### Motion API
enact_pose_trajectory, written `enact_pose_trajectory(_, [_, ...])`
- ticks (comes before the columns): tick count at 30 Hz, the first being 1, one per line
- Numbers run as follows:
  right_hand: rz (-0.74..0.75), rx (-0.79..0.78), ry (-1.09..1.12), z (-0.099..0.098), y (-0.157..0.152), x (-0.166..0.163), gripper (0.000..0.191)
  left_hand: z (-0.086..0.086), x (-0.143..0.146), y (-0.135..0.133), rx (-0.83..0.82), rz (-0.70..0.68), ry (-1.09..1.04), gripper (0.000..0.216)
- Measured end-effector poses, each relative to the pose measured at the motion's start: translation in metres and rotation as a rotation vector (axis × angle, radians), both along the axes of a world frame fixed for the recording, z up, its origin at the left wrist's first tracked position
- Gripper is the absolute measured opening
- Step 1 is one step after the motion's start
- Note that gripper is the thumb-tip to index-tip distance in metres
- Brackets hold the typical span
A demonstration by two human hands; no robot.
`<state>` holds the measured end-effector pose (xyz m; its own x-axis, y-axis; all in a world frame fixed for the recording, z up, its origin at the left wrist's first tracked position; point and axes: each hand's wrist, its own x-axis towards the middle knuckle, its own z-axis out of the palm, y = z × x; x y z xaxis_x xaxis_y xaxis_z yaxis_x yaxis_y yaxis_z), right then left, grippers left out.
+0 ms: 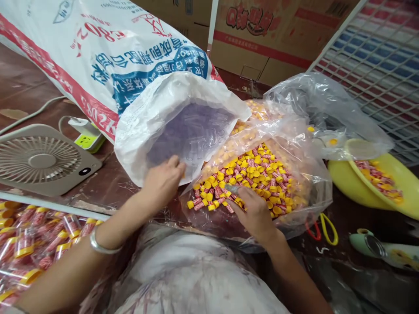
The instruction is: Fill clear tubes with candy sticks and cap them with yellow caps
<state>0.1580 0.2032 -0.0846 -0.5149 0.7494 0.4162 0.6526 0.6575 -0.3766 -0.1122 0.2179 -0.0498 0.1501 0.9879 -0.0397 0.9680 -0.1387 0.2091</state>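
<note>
My left hand (165, 179), with a silver bangle (103, 244) at its wrist, is at the mouth of a large white woven sack (140, 135). Its fingers are curled together; a speck of orange shows at the fingertips, too small to name. Low in a clear plastic bag (307, 174), my right hand (253, 213) reaches among many small red-patterned tubes with yellow caps (255, 170). Its thumb and forefinger are apart, touching the near edge of the pile. Something grey covers the forefinger's tip. The sack's mouth gapes toward me, its bottom hidden.
A small fan (42, 159) and a power strip (88, 137) stand left. Larger yellow-capped tubes (29, 240) fill the lower left. At right are a yellow basin (343, 183), scissors (329, 229) and a pale green object (366, 244). Cartons (262, 39) and a wire rack (376, 65) stand behind.
</note>
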Motion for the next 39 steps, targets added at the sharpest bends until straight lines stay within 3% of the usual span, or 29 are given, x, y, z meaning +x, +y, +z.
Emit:
enact_pose_trajectory(1, [0.020, -0.011, -0.060, -0.004, -0.001, 0.000, 0.006, -0.001, -0.007, 0.006, -0.011, -0.009, 0.148, 0.035])
enact_pose_trajectory(3, [0.129, -0.040, -0.191, -0.014, -0.004, -0.005, 0.009, -0.005, -0.017, 0.014, -0.058, -0.051, 0.287, 0.034])
enact_pose_trajectory(7, [0.183, 0.015, -0.321, -0.030, -0.009, -0.019, 0.014, -0.013, -0.026, 0.015, -0.067, -0.053, 0.213, 0.032])
enact_pose_trajectory(10, [0.162, 0.060, -0.277, -0.033, -0.006, -0.018, 0.012, -0.010, -0.032, 0.008, -0.011, -0.061, -0.116, 0.029])
enact_pose_trajectory(13, [0.072, 0.079, 0.000, -0.025, -0.002, -0.012, 0.006, -0.005, -0.030, -0.006, -0.010, -0.076, -0.575, 0.033])
enact_pose_trajectory(18, [-0.129, -0.171, 0.614, -0.004, -0.008, -0.014, 0.017, -0.009, 0.000, -0.033, -0.229, 0.095, -1.205, 0.044])
enact_pose_trajectory(20, [-0.105, -0.230, 0.750, 0.003, -0.015, -0.019, 0.021, -0.012, 0.014, -0.040, -0.314, 0.192, -1.474, 0.050])
enact_pose_trajectory(24, [0.000, -0.166, 0.785, 0.009, -0.028, -0.026, 0.025, -0.016, 0.034, -0.049, -0.434, 0.344, -1.841, 0.056])
enact_pose_trajectory(28, [0.003, -0.116, 0.738, 0.009, -0.028, -0.030, 0.026, -0.021, 0.047, -0.056, -0.510, 0.355, -1.912, 0.042])
enact_pose_trajectory(31, [0.013, -0.094, 0.656, 0.013, -0.019, -0.031, 0.021, -0.025, 0.055, -0.061, -0.594, 0.296, -1.845, 0.034])
enact_pose_trajectory(34, [0.113, -0.128, 0.529, 0.020, -0.010, -0.029, 0.016, -0.027, 0.057, -0.064, -0.640, 0.217, -1.736, 0.036])
enact_pose_trajectory(36, [0.200, -0.108, 0.440, 0.023, -0.007, -0.028, 0.026, -0.027, 0.056, -0.064, -0.659, 0.183, -1.692, 0.038])
enact_pose_trajectory(39, [0.236, -0.002, 0.318, 0.019, -0.006, -0.029, 0.058, -0.026, 0.056, -0.062, -0.692, 0.210, -1.743, 0.039])
